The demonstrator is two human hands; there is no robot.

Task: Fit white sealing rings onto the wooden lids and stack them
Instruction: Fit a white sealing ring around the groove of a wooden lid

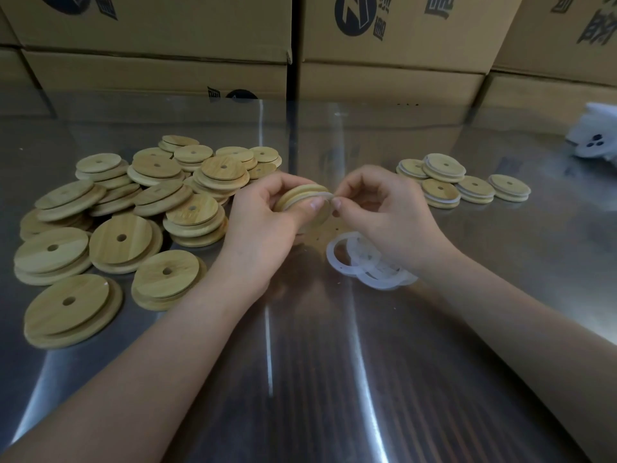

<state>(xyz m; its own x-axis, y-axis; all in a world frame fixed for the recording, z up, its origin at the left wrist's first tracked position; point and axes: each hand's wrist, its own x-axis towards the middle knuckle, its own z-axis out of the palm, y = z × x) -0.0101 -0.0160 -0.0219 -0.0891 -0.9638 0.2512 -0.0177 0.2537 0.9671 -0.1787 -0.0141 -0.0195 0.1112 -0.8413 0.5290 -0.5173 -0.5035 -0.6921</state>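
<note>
- The wooden lid (pixel 302 198) is held tilted on edge above the table (pixel 334 362), with the left hand (pixel 267 215) curled round it and the thumb across its face.
- The right hand (pixel 380 208) pinches a white ring (pixel 325 195) at the lid's rim — the two hands nearly touch.
- Some loose rings (pixel 364 262) lie overlapping on the table, just under the right hand.
- A heap of bare lids (pixel 133 208) lies to the left.
- A few ringed lids (pixel 460 182) sit in short stacks to the right.
- Behind the table stand cardboard boxes (pixel 400 45).
</note>
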